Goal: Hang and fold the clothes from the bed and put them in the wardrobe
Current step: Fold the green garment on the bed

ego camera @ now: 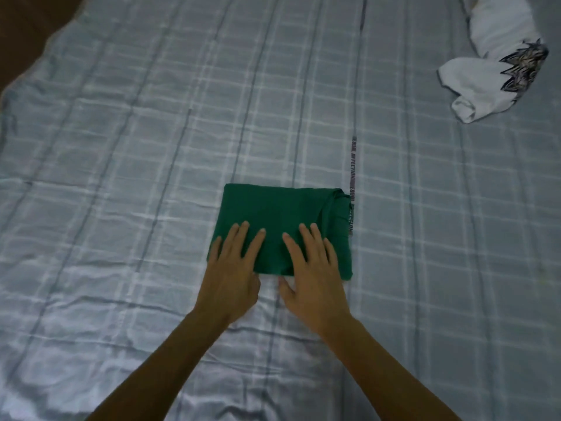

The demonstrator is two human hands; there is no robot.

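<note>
Forearms reach in from the near edge; left hand [232, 268] and right hand [314, 275] rest side by side on the near half of the folded green garment [273, 208]. The step looks like pressing the last fold flat. It should go best with even palm pressure swept from the garment's middle out to its edges, so that the bunched far right corner settles before any lifting. Both hands lie flat, fingers straight and slightly spread, thumbs just off the garment's near edge on the bed [121, 147]; neither grips anything. Well beyond the green garment, off to its right, a crumpled white garment [491, 74] lies unfolded on the same bed
</note>
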